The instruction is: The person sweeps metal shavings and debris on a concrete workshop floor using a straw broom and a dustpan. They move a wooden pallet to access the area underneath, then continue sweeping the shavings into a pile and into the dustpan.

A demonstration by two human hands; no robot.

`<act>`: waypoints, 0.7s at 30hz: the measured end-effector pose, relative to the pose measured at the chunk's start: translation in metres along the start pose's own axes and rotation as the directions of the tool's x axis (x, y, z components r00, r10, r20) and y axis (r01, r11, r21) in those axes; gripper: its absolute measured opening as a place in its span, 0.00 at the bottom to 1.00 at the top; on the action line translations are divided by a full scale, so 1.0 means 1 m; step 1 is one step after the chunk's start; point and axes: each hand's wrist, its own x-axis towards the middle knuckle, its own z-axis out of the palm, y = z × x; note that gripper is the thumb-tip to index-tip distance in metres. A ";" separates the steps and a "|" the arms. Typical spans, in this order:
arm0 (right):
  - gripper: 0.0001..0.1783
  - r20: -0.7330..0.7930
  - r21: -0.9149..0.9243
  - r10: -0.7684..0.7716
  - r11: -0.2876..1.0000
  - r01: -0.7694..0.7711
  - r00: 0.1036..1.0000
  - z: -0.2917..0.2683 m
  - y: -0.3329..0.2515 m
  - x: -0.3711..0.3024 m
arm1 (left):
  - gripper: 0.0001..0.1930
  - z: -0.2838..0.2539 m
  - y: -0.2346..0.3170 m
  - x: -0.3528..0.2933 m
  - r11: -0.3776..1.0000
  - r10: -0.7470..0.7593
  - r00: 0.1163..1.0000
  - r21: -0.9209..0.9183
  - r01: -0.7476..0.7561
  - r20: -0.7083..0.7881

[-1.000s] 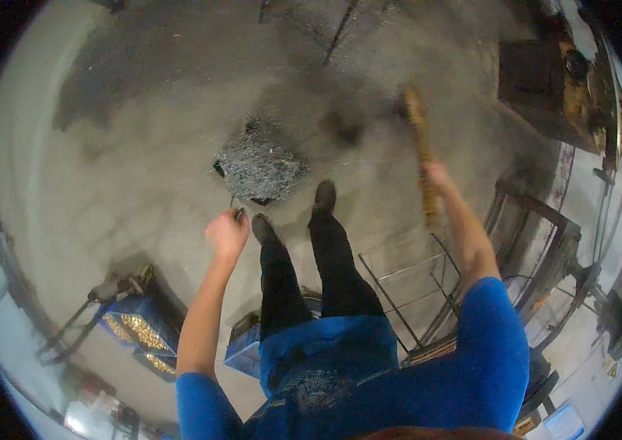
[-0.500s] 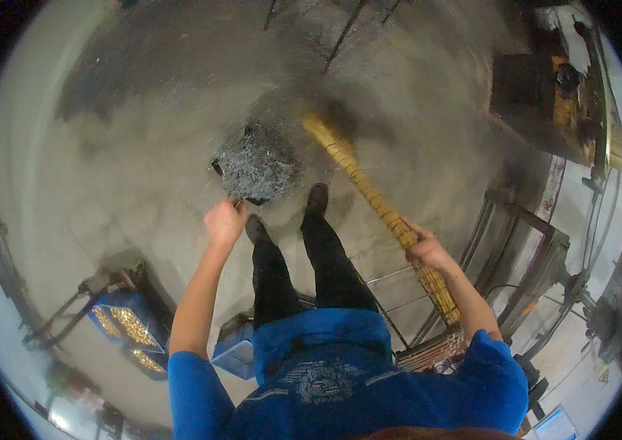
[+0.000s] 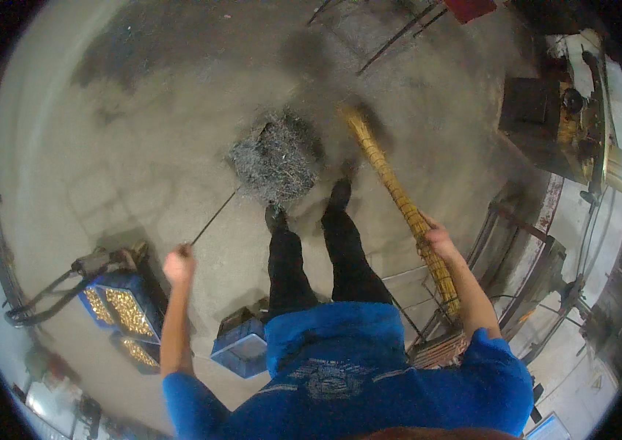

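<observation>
My left hand point(image 3: 179, 265) is closed round the near end of a thin dark rod point(image 3: 214, 216). The rod's far end meets a heap of grey, curly metal shavings point(image 3: 278, 161) in front of my feet. Whatever lies under the heap is mostly hidden, so I cannot tell if the rod is fixed to it. My right hand point(image 3: 437, 240) grips a long yellow straw broom point(image 3: 390, 180) partway along its bound length. The broom slants away to the far left, its bristle end near the floor to the right of the heap.
Blue crates point(image 3: 131, 308) of small brass-coloured parts stand at left. Another blue crate point(image 3: 241, 345) sits by my legs. Dark machinery point(image 3: 535, 117) and a metal frame point(image 3: 524, 242) line the right side. Thin legs of a stand point(image 3: 399, 37) rise at the far side.
My left hand has drawn back toward the lower left, away from the heap, and the rod now shows. The broom, still in my right hand, appears a little farther right.
</observation>
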 end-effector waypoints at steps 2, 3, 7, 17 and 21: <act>0.37 -0.018 -0.011 0.008 1.000 -0.009 1.000 0.006 0.006 -0.007 | 0.13 -0.001 0.034 -0.010 0.977 0.198 0.974 0.102 -0.188 -0.108; 0.37 -0.018 0.024 -0.037 0.999 0.038 0.999 0.001 0.021 0.005 | 0.13 -0.009 0.034 0.000 0.979 0.202 0.971 0.050 -0.197 -0.130; 0.34 0.031 0.081 -0.010 0.997 0.008 0.999 0.034 -0.016 -0.002 | 0.15 -0.009 -0.019 0.003 0.991 0.135 0.989 -0.010 -0.135 0.064; 0.33 0.082 -0.246 -0.259 0.931 0.271 0.962 0.021 0.006 0.075 | 0.16 -0.044 0.100 -0.002 0.937 0.303 0.917 -0.254 -0.238 0.260; 0.33 0.048 -0.160 -0.170 0.971 0.176 0.984 0.020 -0.027 0.065 | 0.17 -0.040 0.137 0.015 0.934 0.343 0.926 -0.165 -0.318 0.155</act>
